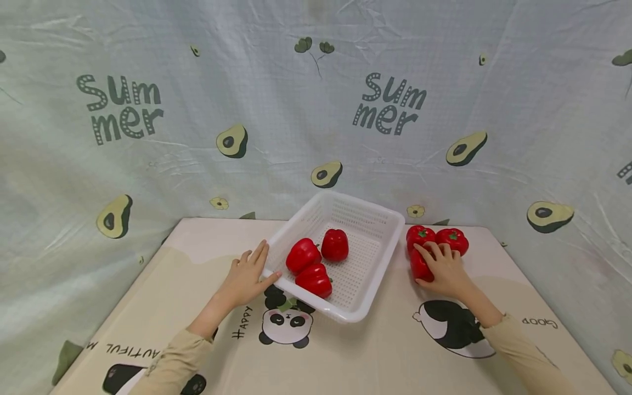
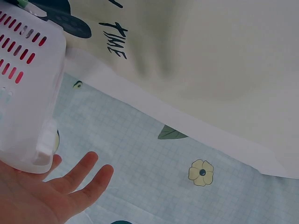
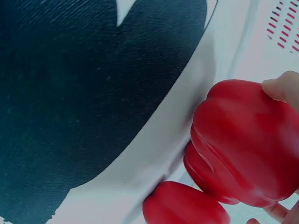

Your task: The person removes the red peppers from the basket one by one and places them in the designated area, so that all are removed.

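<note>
On the right side of the table, my right hand [image 1: 448, 273] grips a red bell pepper [image 1: 419, 267], thumb and fingers around its sides. The right wrist view shows this bell pepper [image 3: 245, 142] large, with the thumb at its edge. Right behind it sit two more red bell peppers [image 1: 451, 240] with green stems. My left hand [image 1: 243, 278] rests against the left corner of a white perforated plastic basket [image 1: 382, 263]. In the left wrist view, its fingers [image 2: 77, 175] are spread and fairly straight beside the basket wall [image 2: 35, 109]. Three red bell peppers [image 1: 303, 255] lie in the basket's left half.
The basket stands turned at an angle in the table's middle, its far end near the cloth backdrop [image 1: 276, 164]. A beige tablecloth [image 1: 375, 356] with panda prints covers the table. The backdrop rises behind and along both sides.
</note>
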Demonstrator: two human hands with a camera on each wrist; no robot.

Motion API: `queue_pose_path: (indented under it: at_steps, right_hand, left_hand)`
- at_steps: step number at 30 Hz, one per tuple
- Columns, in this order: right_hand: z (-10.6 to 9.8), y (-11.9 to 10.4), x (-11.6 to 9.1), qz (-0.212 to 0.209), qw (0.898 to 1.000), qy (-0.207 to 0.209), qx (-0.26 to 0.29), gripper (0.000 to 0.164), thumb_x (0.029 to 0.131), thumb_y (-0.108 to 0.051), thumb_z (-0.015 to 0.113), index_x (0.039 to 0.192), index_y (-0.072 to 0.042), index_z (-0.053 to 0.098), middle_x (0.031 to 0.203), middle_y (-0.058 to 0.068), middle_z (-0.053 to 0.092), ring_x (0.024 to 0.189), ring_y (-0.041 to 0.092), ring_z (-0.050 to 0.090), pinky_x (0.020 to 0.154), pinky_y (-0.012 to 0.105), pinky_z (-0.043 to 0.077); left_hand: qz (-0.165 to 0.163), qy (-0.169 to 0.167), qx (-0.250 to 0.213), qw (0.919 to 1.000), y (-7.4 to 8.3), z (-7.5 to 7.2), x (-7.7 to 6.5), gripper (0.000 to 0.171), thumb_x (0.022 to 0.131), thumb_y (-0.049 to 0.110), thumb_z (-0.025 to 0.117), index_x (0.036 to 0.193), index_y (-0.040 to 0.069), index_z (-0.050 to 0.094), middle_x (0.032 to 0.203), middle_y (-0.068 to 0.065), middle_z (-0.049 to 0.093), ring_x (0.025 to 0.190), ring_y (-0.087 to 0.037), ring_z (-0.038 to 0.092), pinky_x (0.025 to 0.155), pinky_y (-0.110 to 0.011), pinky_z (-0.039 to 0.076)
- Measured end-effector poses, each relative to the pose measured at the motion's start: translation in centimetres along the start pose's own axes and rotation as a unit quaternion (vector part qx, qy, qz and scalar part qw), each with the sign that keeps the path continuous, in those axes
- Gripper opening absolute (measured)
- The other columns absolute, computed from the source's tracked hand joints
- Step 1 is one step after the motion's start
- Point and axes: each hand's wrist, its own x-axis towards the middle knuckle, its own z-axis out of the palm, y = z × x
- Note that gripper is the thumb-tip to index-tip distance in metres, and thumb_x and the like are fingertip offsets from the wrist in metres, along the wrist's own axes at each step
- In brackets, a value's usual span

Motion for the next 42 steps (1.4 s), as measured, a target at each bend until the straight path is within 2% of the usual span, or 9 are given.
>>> queue_pose_path:
  at_steps: [17,28,36,42]
  right_hand:
    - [0.29,0.21,-0.20,0.002,1.000,-0.006,-0.002,0.083,0.054,-0.031,0.082,0.124,-0.008,0.044,0.119,0.017,0.044,0.106,0.037,0.037,0.076,0.056,0.039]
    - [0.48,0.45,-0.15,-0.004,1.000,-0.007,-0.004,0.086,0.054,-0.034,0.083,0.126,-0.012,0.042,0.118,0.017,0.044,0.107,0.037,0.036,0.075,0.054,0.039]
    - [0.53,0.36,-0.06,-0.015,1.000,0.003,-0.003,0.084,0.054,-0.033,0.083,0.125,-0.012,0.043,0.119,0.017,0.046,0.108,0.037,0.036,0.076,0.055,0.038]
    - [0.31,0.35,0.00,-0.006,1.000,0.011,0.004,0.085,0.052,-0.030,0.084,0.124,-0.012,0.044,0.120,0.018,0.046,0.109,0.039,0.037,0.077,0.057,0.037]
  left_hand:
    - [0.001,-0.003,-0.006,1.0000,0.08,0.01,0.13,0.076,0.085,0.048,0.048,0.137,-0.003,0.029,0.144,-0.018,0.028,0.118,-0.045,0.039,0.087,-0.057,0.034]
    - [-0.002,0.004,-0.006,1.0000,0.05,0.02,-0.03,0.075,0.085,0.048,0.048,0.137,-0.003,0.030,0.144,-0.018,0.029,0.118,-0.045,0.039,0.087,-0.057,0.034]
    - [-0.002,0.005,-0.003,1.0000,0.02,0.00,-0.03,0.075,0.085,0.048,0.049,0.137,-0.003,0.030,0.144,-0.018,0.029,0.118,-0.044,0.039,0.087,-0.057,0.034]
    - [-0.002,0.000,-0.006,1.0000,-0.01,0.00,0.00,0.075,0.085,0.048,0.047,0.137,-0.002,0.029,0.144,-0.018,0.029,0.118,-0.044,0.039,0.088,-0.058,0.033]
